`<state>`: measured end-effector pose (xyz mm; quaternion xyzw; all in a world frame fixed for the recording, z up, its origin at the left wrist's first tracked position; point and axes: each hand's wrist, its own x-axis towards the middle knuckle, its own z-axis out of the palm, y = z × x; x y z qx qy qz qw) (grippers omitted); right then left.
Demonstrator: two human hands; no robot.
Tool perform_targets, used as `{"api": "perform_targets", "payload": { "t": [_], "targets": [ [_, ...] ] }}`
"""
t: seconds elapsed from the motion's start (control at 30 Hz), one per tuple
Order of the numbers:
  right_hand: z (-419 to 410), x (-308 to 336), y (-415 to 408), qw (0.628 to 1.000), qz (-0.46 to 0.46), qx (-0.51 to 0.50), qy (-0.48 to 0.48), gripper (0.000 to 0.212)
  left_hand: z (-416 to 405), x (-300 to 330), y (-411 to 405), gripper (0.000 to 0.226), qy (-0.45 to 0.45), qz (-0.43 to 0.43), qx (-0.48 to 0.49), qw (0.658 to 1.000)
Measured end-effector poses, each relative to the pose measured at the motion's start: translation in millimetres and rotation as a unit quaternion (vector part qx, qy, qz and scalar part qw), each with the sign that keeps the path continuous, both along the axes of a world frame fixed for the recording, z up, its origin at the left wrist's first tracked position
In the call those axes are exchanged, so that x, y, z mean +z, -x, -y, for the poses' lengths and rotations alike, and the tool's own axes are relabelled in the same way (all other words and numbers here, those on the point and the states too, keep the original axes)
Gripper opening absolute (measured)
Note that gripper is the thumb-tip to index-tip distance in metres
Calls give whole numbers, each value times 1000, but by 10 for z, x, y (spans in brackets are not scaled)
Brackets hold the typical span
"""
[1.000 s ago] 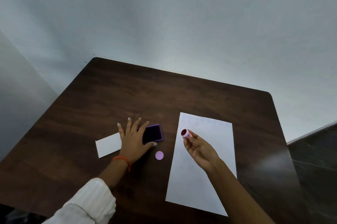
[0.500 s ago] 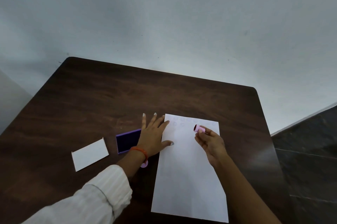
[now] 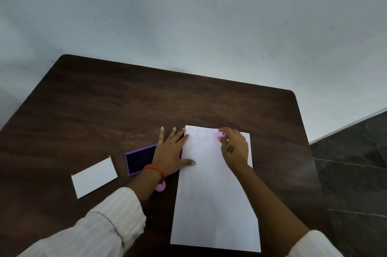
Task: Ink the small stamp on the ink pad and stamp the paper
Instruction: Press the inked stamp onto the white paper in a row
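Note:
A white sheet of paper point(image 3: 215, 200) lies lengthwise on the dark wooden table point(image 3: 104, 110). Several faint round stamp marks point(image 3: 198, 133) sit in rows near its far edge. My right hand point(image 3: 234, 148) pinches the small pink stamp point(image 3: 220, 135) and holds it down on the paper, right of the marks. My left hand point(image 3: 170, 150) lies flat with fingers spread, its thumb and fingertips on the paper's left edge. The purple ink pad point(image 3: 139, 159) lies open just left of that hand, partly covered by it.
A small white card point(image 3: 94, 177) lies left of the ink pad. A round pink cap point(image 3: 160, 186) peeks out from under my left wrist. The table's right edge borders a dark tiled floor point(image 3: 354, 173); a pale wall rises behind.
My right hand turned the stamp face down and lowered it onto the paper near the far edge. My left hand shifted from the ink pad to the paper's left edge.

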<state>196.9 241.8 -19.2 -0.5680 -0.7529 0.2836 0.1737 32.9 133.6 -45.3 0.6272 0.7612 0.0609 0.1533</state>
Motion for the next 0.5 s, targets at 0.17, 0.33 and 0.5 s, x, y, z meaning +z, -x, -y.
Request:
{"api": "perform_targets", "payload": {
  "t": [0.17,0.33,0.5],
  "targets": [
    [27,-25,31,996,58,46,-45,22,2,9,0,88,3,1,0,1000],
    [41,-17,41,986,93,105,-89,20,-11,18,0,86,10,1,1,1000],
    [9,-8,53,975,121,157,-101,23,-9,-7,4,86,2,5,3,1000]
  ]
}}
